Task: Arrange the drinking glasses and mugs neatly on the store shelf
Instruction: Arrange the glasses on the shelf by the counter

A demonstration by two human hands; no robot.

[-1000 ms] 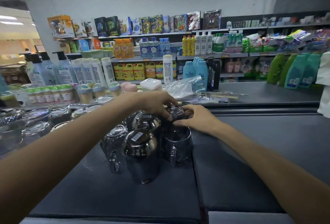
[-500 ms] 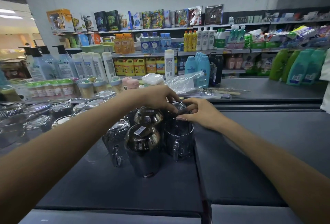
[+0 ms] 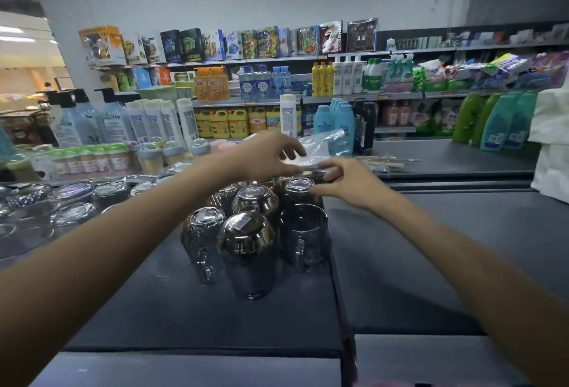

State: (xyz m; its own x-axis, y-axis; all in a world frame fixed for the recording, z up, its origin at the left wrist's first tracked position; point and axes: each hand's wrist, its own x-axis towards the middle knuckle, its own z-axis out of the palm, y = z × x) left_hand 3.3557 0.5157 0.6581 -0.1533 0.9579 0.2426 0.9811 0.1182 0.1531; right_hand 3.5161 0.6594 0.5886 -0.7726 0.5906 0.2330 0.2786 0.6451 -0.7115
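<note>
Glasses [image 3: 255, 232] stand clustered below both hands: left fingers [image 3: 289, 147] spread empty, right fingers [image 3: 331, 171] touch one upturned base.

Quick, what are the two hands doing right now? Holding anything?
Left hand: open, fingers spread above the glasses, holding nothing.
Right hand: fingertips on the rear upturned glass; whether it grips cannot be told.

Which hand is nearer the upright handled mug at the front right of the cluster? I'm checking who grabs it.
Right. The right hand hovers just behind the mug; the left hand is farther back and left.
</note>
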